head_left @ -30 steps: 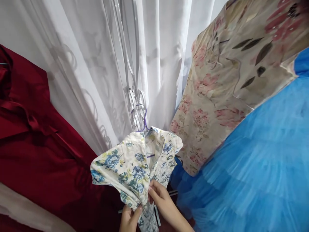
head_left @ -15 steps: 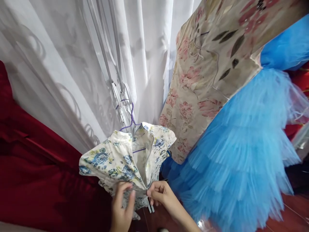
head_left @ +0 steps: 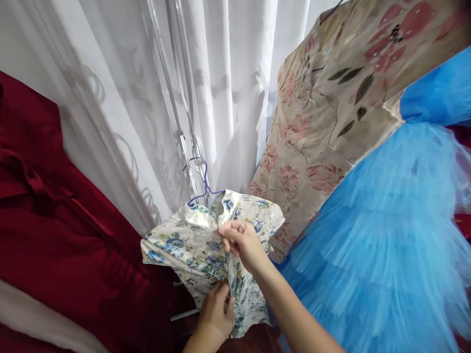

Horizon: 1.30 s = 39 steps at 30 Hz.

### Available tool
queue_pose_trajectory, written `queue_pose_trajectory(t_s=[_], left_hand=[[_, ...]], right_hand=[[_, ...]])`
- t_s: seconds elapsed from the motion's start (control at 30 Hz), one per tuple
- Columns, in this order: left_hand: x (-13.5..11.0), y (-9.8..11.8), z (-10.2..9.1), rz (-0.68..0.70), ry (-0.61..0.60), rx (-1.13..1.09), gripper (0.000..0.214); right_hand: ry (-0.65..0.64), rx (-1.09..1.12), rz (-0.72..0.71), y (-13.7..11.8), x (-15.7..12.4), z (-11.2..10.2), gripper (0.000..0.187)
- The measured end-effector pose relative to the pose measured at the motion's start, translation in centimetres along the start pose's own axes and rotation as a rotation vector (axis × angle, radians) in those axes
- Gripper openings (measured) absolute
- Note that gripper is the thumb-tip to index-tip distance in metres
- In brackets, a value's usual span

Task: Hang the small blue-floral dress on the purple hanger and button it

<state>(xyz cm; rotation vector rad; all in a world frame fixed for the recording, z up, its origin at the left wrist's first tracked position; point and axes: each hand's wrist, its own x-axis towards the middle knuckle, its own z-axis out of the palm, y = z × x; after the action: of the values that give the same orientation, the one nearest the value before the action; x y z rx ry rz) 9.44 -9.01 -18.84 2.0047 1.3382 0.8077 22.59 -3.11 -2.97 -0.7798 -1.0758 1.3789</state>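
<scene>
The small dress (head_left: 176, 242), white with blue flowers, hangs low in the middle of the view on a purple hanger (head_left: 205, 181), its shoulders spread over the hanger arms so the front faces up toward the camera. The right hand (head_left: 243, 245) is at the neckline, its grip pinched together on the front edge of the cloth just below the collar. The left hand (head_left: 217, 311) sits lower, its grip closed on a fold of the same dress. It seems to pull the fabric down and taut so that the upper edge stays steady under the right fingertips. The hanger's hook rises beside some clear bars (head_left: 184, 108); what it hooks onto cannot be made out. Behind hangs a white curtain (head_left: 235, 88). A dark red garment (head_left: 47, 206) fills the left side, touching the small dress's sleeve, with a strip of white cloth (head_left: 37, 318) below it. To the right a beige dress (head_left: 331, 113) with pink flowers hangs just beside the small dress, and a blue tulle skirt (head_left: 386, 245) billows past the right forearm. The clothes crowd close together.
</scene>
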Motion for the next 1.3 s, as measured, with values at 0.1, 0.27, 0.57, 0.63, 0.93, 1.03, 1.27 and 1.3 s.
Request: queue_pose_trajectory(t_s=[0.1,0.27,0.57,0.63,0.93,1.03,1.27,1.3], left_hand=[[0.2,0.6,0.0,-0.002,-0.001,0.014,0.036],[2.4,2.4,-4.8,0.095,0.135,-0.149,0.016],[9.5,9.7,-14.6,0.388,0.367,-0.100,0.018],[9.9,10.5,-14.7,0.370,0.365,-0.178,0.021],[10.1,6.1,-21.3,0.274,0.990,-0.388,0.019],[9.9,0.2,-23.5,0.099,1.165,-0.705,0.014],[4.8,-8.1,-14.7,-0.627,0.527,-1.473,0.017],[3.6,-7.9,-12.6,-0.599,0.388,-1.491,0.016]], right_hand=[[-0.086,0.043,-0.077,-2.1,2.7,2.1,0.018],[0.016,0.086,-0.118,0.4,1.9,3.1,0.020],[0.097,-0.104,-0.290,0.4,0.9,1.9,0.026],[0.162,-0.144,-0.324,1.3,1.4,2.0,0.028],[0.208,-0.131,-0.016,8.1,-0.7,0.5,0.025],[0.107,-0.156,0.050,9.4,-2.4,0.8,0.030],[0.020,-0.202,0.104,12.5,-4.0,-0.8,0.027],[0.036,-0.252,0.114,12.7,-4.4,-1.7,0.026]])
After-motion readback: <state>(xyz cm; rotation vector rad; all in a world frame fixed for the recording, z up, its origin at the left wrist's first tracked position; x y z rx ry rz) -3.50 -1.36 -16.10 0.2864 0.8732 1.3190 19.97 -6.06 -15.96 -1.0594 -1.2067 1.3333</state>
